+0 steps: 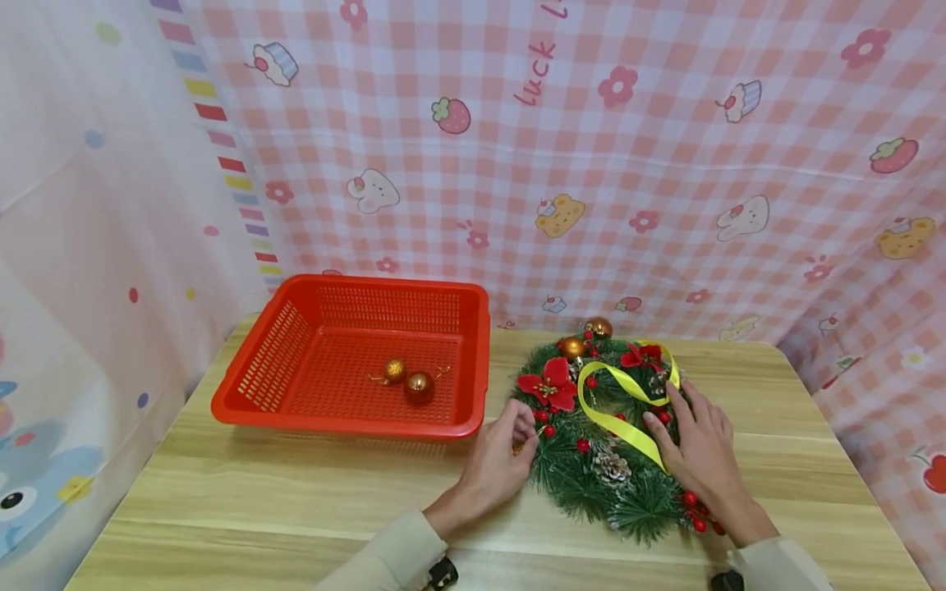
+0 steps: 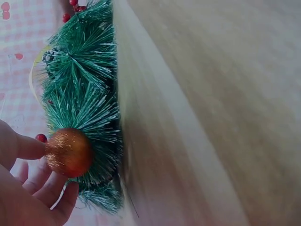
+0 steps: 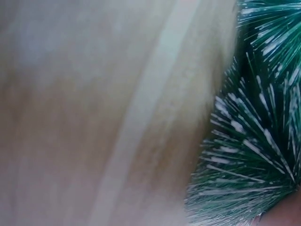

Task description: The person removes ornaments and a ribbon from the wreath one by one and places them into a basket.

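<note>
A green Christmas wreath (image 1: 572, 480) lies on the table, bearing red flowers, berries, pinecones and a loose yellow ribbon (image 1: 628, 431). At its left edge my left hand (image 1: 498, 455) pinches a glittery orange-gold bauble (image 2: 70, 153) between thumb and fingers; the head view mostly hides this ball. On the wreath's right side rests my right hand (image 1: 698, 447), thumb and index finger spread beside the ribbon. Only a sliver of that hand shows in the right wrist view, by the frosted needles (image 3: 254, 160). Two shiny baubles (image 1: 572, 347) sit at the wreath's upper left.
Left of the wreath stands a red plastic basket (image 1: 347, 423) with two gold-brown baubles (image 1: 419, 387) inside. The wooden table (image 1: 244, 501) ends at a pink checked cloth (image 1: 480, 180) hanging behind it.
</note>
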Demonstrator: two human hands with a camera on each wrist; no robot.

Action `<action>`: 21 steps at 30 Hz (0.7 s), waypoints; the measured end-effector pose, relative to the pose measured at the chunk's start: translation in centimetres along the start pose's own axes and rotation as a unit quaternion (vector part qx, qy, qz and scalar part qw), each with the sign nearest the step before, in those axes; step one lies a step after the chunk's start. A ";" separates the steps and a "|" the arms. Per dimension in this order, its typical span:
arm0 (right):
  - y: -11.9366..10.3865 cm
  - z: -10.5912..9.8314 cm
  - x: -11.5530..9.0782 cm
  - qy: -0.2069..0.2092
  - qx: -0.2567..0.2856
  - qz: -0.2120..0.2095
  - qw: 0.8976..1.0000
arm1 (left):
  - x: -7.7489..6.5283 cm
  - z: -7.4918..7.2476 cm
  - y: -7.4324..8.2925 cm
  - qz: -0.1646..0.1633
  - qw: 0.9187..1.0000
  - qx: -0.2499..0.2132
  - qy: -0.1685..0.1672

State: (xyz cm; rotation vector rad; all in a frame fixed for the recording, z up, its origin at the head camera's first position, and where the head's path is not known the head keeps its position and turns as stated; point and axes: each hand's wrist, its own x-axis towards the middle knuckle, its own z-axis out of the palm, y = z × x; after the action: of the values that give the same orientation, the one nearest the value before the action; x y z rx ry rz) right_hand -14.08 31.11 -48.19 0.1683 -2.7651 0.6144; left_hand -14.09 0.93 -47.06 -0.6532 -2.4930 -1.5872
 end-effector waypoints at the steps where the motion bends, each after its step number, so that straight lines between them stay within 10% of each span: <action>1: 0.0 0.0 0.0 -0.001 0.000 0.001 1.000 | 0.1 0.0 0.1 0.000 1.000 -0.004 0.003; 21: 0.1 0.2 0.0 0.000 -0.005 0.005 1.000 | 0.5 0.0 1.5 -0.033 0.999 -0.006 0.023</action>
State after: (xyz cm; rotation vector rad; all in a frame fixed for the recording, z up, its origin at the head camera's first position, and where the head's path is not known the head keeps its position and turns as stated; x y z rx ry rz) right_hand -14.12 31.13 -48.44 0.1518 -2.7707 0.6026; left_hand -13.92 1.58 -45.62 -0.5347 -2.4981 -1.6201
